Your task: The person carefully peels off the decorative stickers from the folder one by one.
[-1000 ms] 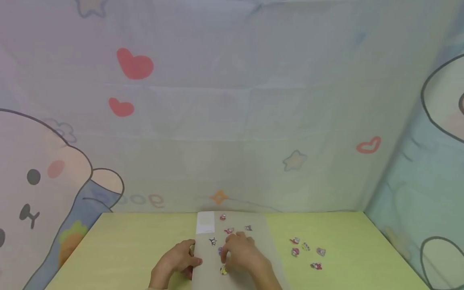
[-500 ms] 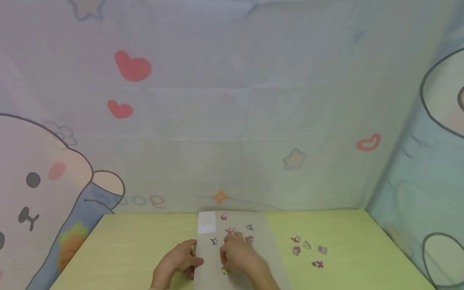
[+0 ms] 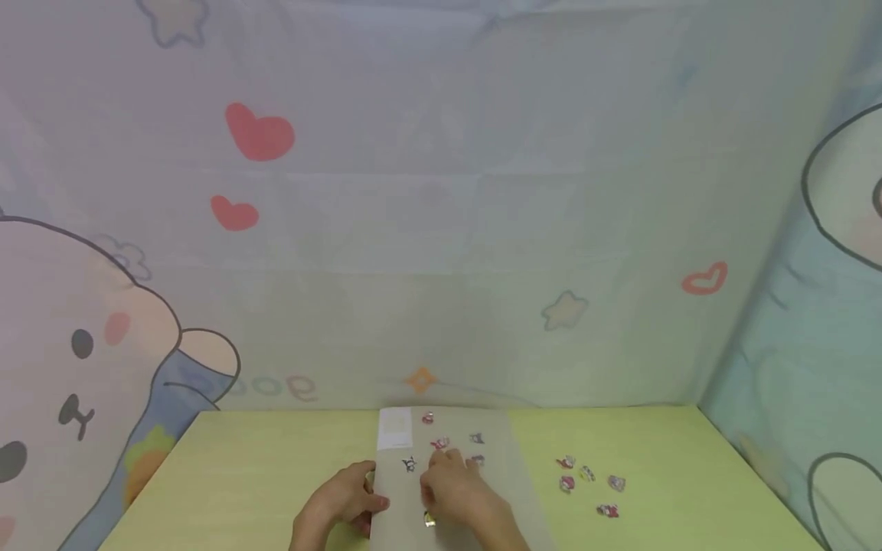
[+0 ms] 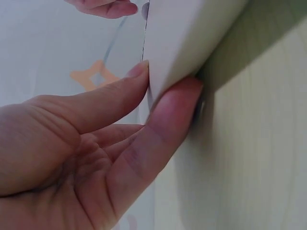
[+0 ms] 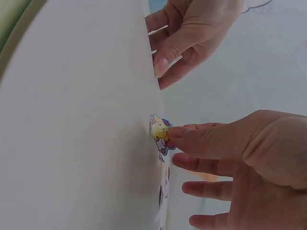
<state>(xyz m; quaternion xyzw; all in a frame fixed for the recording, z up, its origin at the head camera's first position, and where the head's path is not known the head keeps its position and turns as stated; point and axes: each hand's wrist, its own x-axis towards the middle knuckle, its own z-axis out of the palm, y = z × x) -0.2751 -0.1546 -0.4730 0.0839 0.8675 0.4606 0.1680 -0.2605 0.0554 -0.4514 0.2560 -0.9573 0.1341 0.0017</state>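
Observation:
A large pale sheet lies on the table, with several small cartoon stickers on it. My left hand grips its left edge; the left wrist view shows the thumb on one face and a finger behind. Over the middle of the sheet, my right hand brings thumb and index finger together at a small purple cartoon sticker, mostly covered. In the right wrist view, a yellow cartoon sticker overlaps that spot, just by the thumb tip. The other right fingers are spread apart.
Several loose cartoon stickers lie on the yellow table to the right of the sheet. A white rectangle sits at the sheet's top left corner. A printed cloth hangs behind the table.
My right hand has shifted slightly and now covers the purple sticker that showed beside its fingertips. My left hand keeps its grip on the sheet's edge. The head view has tilted a little.

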